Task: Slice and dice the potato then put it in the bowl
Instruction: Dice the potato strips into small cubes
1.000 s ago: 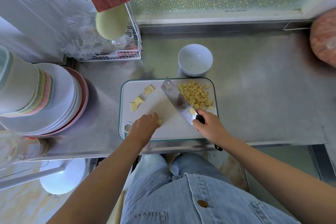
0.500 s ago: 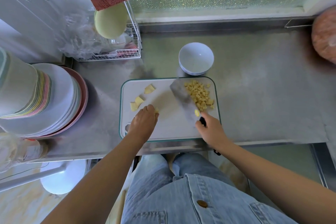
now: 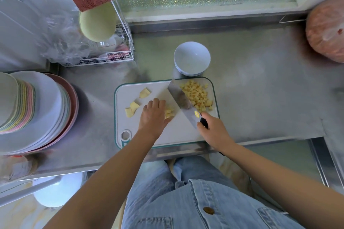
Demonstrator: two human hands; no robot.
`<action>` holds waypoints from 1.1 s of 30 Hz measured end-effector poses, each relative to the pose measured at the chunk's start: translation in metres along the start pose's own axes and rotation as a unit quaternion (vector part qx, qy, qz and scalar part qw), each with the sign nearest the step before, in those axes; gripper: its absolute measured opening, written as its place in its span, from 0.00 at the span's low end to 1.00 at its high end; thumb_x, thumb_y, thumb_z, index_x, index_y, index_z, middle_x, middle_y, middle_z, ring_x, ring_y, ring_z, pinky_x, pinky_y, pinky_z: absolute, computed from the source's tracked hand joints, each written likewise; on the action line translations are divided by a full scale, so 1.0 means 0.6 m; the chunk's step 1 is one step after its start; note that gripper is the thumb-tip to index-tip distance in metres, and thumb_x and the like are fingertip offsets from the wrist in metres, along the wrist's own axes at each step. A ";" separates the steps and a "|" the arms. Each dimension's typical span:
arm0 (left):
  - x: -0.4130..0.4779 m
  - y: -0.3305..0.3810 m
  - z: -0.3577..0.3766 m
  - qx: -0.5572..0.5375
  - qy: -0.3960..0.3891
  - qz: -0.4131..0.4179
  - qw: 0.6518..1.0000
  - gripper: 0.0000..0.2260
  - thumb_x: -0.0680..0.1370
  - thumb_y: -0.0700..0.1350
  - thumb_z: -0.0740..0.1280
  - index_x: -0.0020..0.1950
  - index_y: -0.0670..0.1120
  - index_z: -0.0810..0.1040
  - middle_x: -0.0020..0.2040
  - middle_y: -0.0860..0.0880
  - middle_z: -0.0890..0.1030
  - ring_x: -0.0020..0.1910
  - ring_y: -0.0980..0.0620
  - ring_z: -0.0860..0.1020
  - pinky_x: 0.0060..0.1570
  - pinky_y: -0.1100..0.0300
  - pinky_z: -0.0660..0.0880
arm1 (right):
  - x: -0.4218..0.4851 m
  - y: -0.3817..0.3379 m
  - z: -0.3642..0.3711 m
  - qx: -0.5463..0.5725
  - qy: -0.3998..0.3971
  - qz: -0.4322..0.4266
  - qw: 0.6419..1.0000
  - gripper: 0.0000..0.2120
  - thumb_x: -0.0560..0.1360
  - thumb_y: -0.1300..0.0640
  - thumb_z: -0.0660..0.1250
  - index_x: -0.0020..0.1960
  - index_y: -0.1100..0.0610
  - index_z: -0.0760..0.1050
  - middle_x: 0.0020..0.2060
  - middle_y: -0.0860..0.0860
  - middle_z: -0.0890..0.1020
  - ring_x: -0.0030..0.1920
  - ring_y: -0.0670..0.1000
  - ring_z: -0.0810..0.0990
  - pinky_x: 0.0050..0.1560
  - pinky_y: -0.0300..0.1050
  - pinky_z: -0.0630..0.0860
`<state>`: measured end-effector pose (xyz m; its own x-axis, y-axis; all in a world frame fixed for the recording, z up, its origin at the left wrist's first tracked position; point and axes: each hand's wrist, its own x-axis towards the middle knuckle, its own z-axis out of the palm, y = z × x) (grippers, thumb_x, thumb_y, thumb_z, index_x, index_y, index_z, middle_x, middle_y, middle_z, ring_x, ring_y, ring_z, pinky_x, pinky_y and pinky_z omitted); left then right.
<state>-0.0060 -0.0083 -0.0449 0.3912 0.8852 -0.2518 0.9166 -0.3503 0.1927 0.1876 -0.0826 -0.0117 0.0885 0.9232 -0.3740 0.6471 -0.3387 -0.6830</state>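
My left hand sits mid-frame on the cutting board, fingers curled down onto a small cluster of potato strips. My right hand grips the black handle of the knife, whose blade slants between those strips and the diced pile on the board's right side. Larger chunks lie to the left. The white bowl stands just above the board on the worktop.

- One knife, gripped in the right hand.
- One bowl, beyond both hands.
- One cutting board, under both hands.
- One heap of diced potato, just beyond the right hand.
- One small cluster of cut potato, held by the left hand.
- Three or four larger potato chunks, left of the left hand; they overlap.
- One stack of plates, far to the left of the left hand.
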 end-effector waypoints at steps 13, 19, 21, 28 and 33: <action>-0.031 -0.025 0.004 -0.079 0.030 -0.037 0.996 0.25 0.74 0.50 0.69 0.70 0.47 0.70 0.65 0.44 0.71 0.63 0.43 0.69 0.65 0.51 0.67 | -0.011 0.003 0.008 -0.058 -0.005 -0.032 0.998 0.18 0.76 0.61 0.60 0.34 0.49 0.55 0.24 0.49 0.64 0.25 0.49 0.61 0.29 0.46 0.56; -0.016 -0.024 -0.001 -0.110 0.040 -0.055 0.992 0.12 0.78 0.46 0.67 0.61 0.46 0.77 0.58 0.46 0.77 0.57 0.45 0.74 0.58 0.55 0.71 | -0.012 -0.001 0.009 -0.059 -0.011 -0.052 0.997 0.19 0.77 0.61 0.60 0.35 0.47 0.55 0.24 0.47 0.64 0.25 0.48 0.62 0.29 0.43 0.56; -0.014 -0.023 -0.001 -0.150 0.053 -0.076 0.984 0.11 0.77 0.45 0.69 0.58 0.45 0.80 0.54 0.45 0.78 0.52 0.44 0.76 0.54 0.55 0.73 | -0.012 -0.002 0.007 -0.058 -0.002 -0.049 0.997 0.19 0.77 0.61 0.60 0.34 0.46 0.55 0.24 0.47 0.64 0.25 0.48 0.62 0.29 0.42 0.55; -0.023 -0.018 -0.002 -0.173 0.079 -0.074 0.979 0.18 0.73 0.43 0.72 0.62 0.44 0.79 0.54 0.43 0.78 0.52 0.42 0.77 0.53 0.51 0.76 | -0.011 -0.008 0.012 -0.053 0.016 -0.043 0.998 0.17 0.77 0.60 0.60 0.35 0.48 0.57 0.25 0.47 0.65 0.26 0.48 0.62 0.29 0.44 0.57; -0.036 -0.040 0.003 -0.171 0.082 -0.096 0.977 0.11 0.71 0.43 0.74 0.51 0.42 0.81 0.47 0.43 0.80 0.46 0.42 0.78 0.44 0.51 0.78 | -0.012 -0.012 0.010 -0.053 0.030 -0.046 0.997 0.12 0.77 0.61 0.60 0.38 0.51 0.62 0.25 0.46 0.65 0.26 0.47 0.62 0.29 0.42 0.57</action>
<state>-0.0361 -0.0196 -0.0460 0.1706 0.9716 -0.1642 0.8795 -0.0750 0.4700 0.1778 -0.0876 -0.0077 0.0681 0.9598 -0.2721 0.7301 -0.2339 -0.6421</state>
